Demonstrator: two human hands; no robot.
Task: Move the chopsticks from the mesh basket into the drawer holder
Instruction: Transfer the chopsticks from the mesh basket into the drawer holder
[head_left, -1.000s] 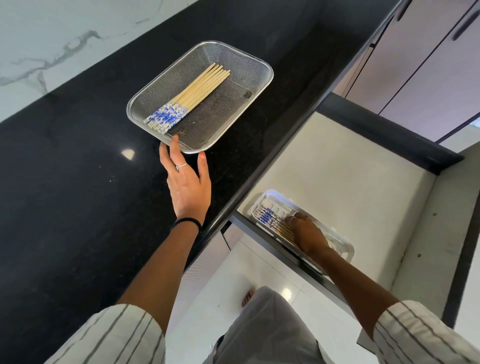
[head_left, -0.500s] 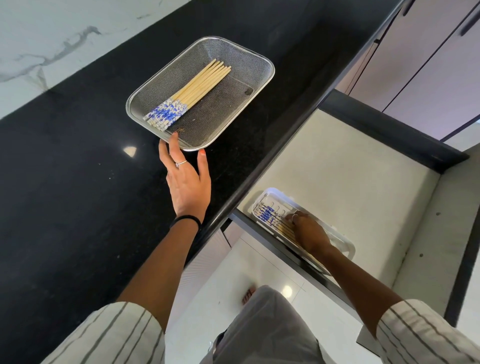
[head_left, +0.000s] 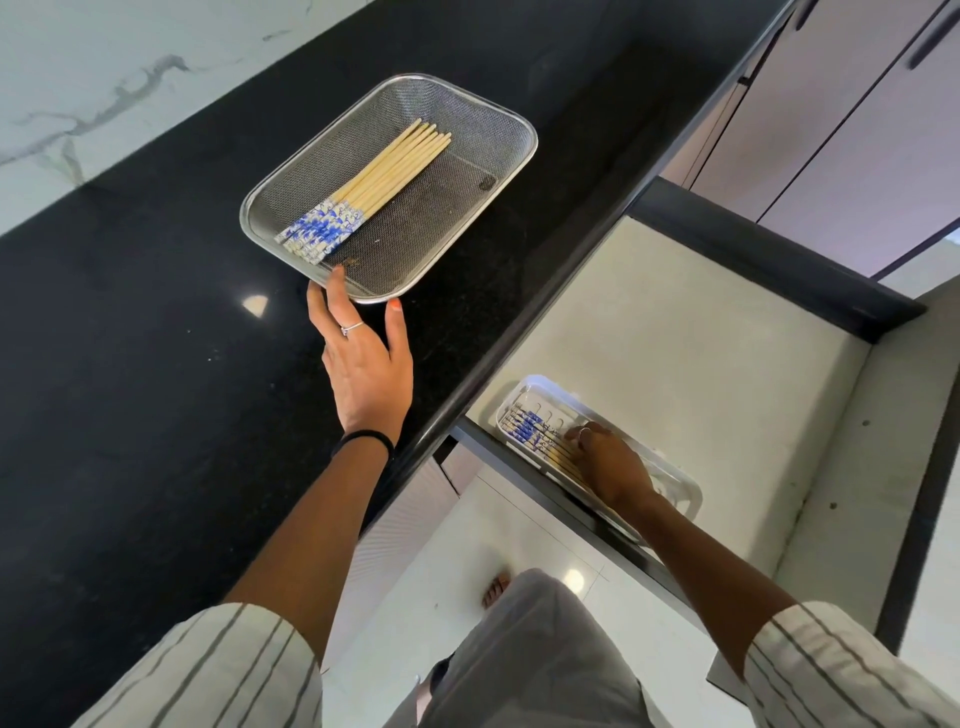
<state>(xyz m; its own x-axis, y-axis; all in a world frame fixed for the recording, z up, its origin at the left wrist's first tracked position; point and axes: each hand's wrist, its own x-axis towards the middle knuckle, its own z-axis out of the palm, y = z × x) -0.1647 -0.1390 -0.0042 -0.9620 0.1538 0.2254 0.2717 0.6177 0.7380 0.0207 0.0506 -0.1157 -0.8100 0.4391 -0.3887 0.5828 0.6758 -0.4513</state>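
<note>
A bundle of chopsticks (head_left: 363, 195) is lying slantwise in the basket (head_left: 483, 130), pale smooth wooden shafts side by side, their thicker ends wrapped in a blue-and-white pattern and pointing toward the person. The basket is a shallow rounded rectangle of fine grey wire mesh with a bright metal rim, sitting on the counter (head_left: 130, 364), a glossy black stone slab flecked with tiny specks and catching a lamp's reflection. Behind it, a white marble wall with grey veins is showing.

The left hand (head_left: 366, 364) is reaching flat across the counter, fingers spread and relaxed, clamped on nothing; the fingertips are touching the basket's near rim, a thin ring on one finger and a black band round the wrist.

Lower right, a drawer (head_left: 675, 338) is standing open, its floor matte and off-white, its walls dark. Near its front edge is lying the holder (head_left: 680, 486), a white plastic tray with rounded corners and slotted holes in its base. More chopsticks (head_left: 535, 441) of the same pattern are lying in it, blue ends to the left. The right hand (head_left: 613, 467) is resting over these, fingers curled down onto the shafts; whether it is pinching them or only pressing on them I cannot tell.

Striped white sleeves are covering both upper arms.
</note>
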